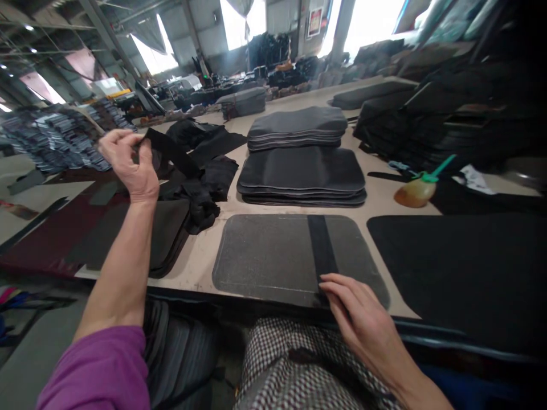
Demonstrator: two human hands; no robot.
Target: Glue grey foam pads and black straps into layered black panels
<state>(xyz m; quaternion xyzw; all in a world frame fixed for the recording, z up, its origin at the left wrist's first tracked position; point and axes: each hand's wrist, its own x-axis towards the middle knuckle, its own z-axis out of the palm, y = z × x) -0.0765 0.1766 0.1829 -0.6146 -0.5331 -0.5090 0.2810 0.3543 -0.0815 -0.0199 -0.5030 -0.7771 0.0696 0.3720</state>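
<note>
My left hand [130,162] is raised at the left, thumb and fingers pinching the end of a black fabric strip [171,154] that trails down to a heap of black strips [200,191]. Before me lies a grey rounded panel [265,250] with another black strip [321,245] laid across it, right of its middle. At the near end of that second strip is my right hand [359,310], its fingers close together and bent onto the strip by the panel's front edge. The right thumb is hidden.
Behind the panel stand two stacks of dark rounded panels [301,173]. Darker panels lie at left [166,233] and right [461,267]. A glue bottle with a green nozzle [416,191] leans at the right. The table's front edge [188,290] runs close to my lap.
</note>
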